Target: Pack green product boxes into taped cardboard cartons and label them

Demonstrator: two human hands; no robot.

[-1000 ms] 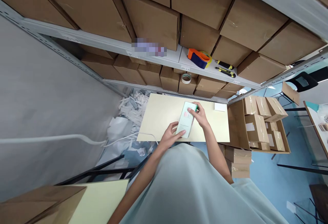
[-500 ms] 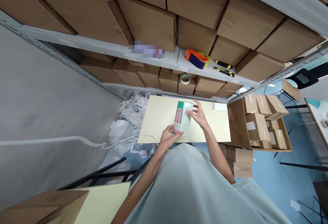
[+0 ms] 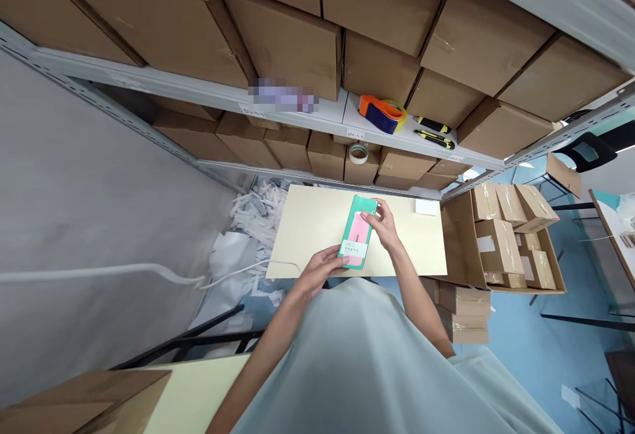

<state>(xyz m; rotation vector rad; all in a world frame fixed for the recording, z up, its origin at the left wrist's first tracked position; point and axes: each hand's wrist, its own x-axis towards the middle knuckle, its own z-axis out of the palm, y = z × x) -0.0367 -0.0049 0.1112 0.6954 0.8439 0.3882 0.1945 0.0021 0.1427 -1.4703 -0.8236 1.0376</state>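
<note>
The green box [image 3: 358, 232] lies between the fingers of both hands, its face with the pink picture turned up, held over the pale desk [image 3: 307, 229]. The fingers of the left hand [image 3: 320, 268] are closed on its lower left corner, the thumb lying over the pale band near its bottom end. The fingers of the right hand [image 3: 383, 224] grip its upper right edge, thumb on the front face and the other fingers reaching round the far side. The box tilts, its top end leaning toward the right fingers.

Right of the right fingers, well apart from them, a small white box [image 3: 425, 207] rests on the desk. Beyond both hands' fingers, a tape roll [image 3: 358, 153] sits on the lower shelf. Farther right stands an open carton [image 3: 459, 239] holding smaller brown boxes [image 3: 497, 247].
</note>
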